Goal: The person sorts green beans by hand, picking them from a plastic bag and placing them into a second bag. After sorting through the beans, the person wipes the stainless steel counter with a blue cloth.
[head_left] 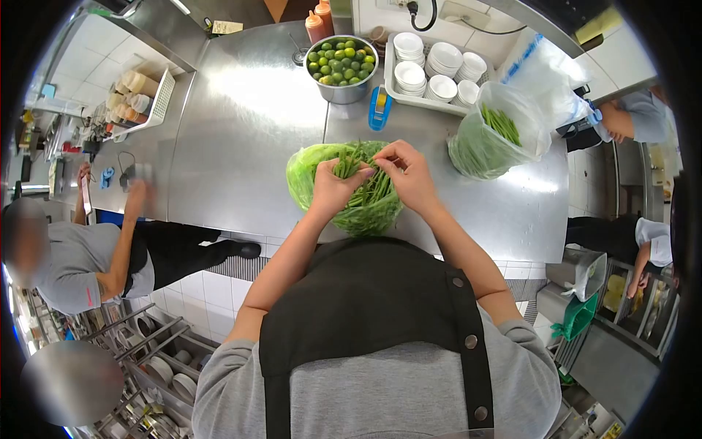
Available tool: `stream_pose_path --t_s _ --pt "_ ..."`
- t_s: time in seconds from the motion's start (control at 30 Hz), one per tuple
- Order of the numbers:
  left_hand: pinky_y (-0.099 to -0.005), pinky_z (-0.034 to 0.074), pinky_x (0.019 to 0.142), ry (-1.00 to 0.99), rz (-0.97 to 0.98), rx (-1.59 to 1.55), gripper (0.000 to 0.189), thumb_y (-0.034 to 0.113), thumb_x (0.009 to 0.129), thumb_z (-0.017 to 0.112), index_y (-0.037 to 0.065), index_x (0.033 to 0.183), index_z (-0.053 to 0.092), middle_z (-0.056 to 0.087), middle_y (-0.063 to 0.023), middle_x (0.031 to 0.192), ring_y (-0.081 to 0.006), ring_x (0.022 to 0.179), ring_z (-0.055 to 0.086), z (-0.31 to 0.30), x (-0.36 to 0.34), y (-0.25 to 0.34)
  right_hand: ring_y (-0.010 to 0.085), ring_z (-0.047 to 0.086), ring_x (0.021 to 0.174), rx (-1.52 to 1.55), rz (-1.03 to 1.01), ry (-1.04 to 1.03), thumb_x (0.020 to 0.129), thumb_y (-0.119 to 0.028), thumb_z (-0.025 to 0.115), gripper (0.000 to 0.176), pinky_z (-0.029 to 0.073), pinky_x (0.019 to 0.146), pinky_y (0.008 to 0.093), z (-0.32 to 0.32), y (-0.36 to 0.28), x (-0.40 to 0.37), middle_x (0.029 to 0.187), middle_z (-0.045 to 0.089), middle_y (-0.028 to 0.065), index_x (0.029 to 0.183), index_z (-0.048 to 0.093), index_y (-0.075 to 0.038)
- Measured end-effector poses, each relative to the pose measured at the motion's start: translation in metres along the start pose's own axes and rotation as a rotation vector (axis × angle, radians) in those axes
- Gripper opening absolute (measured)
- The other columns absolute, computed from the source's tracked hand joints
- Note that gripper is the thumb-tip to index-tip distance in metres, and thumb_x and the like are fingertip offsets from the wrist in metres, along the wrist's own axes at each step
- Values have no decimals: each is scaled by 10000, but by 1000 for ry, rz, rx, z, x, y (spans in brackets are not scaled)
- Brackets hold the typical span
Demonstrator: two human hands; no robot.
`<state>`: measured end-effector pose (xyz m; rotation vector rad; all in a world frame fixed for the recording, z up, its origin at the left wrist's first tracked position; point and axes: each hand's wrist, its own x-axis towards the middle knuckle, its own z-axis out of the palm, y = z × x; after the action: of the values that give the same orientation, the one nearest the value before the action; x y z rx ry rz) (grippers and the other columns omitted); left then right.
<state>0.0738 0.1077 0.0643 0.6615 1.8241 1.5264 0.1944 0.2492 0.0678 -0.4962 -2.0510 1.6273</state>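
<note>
Several green beans [346,167] stick up from the closed fingers of my left hand [334,192]. My right hand [409,179] is pinched close beside them, at the tip of a green bean; its fingers partly cover the spot. Both hands are over an open clear plastic bag [365,222] on the steel counter, right in front of my apron. More green beans [375,192] fill the bag, and pale green plastic or leaf shows at its left side. To the right stands a bag-lined container [475,150] with cut green beans [501,126] inside.
On the steel counter [241,124], a metal pot [344,93] of green limes, a blue tape dispenser [379,108] and a white tray [424,104] of stacked small bowls stand toward the back. A co-worker [110,249] works at the left; other people are at the right.
</note>
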Motion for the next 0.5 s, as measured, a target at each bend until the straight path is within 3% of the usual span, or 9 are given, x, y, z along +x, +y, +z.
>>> stream_pose_path --t_s 0.13,0.23,0.33,0.43,0.47,0.5 --pt "-232 463 581 111 61 -1 131 111 850 827 9 881 752 680 13 714 -43 636 580 -1 1 6 66 598 739 533 242 310 933 -50 691 40 490 689 241 22 0 4 843 665 18 961 678 -24" --pt "-229 407 528 222 -23 -41 128 118 862 819 11 885 753 636 26 670 -42 573 529 -4 0 13 74 590 679 376 181 347 930 -51 689 35 489 680 226 10 -4 17 786 668 24 907 679 -26" --pt "-233 357 507 309 -70 -345 126 116 888 795 18 924 725 561 50 639 -47 532 452 -14 2 8 96 606 733 13 199 -4 939 -95 689 97 494 705 250 -5 11 9 833 676 39 967 713 -4" --pt "-239 327 504 332 -136 -720 137 112 914 768 36 979 674 480 71 642 -49 534 394 -28 11 2 128 621 802 -87 165 -255 929 -156 714 213 499 732 284 -6 36 -4 888 686 62 1063 734 9" --pt "-258 335 519 351 -146 -790 207 104 889 795 29 987 628 448 53 665 -62 548 364 -33 13 3 158 621 850 30 277 -280 919 -195 730 285 496 751 310 -1 44 -8 925 686 81 1137 740 -13" --pt "-256 335 519 364 -148 -818 215 110 888 799 31 991 627 456 53 677 -61 550 364 -35 15 1 155 618 833 23 252 -274 921 -198 728 260 496 745 309 3 37 -9 911 684 77 1103 746 -13"
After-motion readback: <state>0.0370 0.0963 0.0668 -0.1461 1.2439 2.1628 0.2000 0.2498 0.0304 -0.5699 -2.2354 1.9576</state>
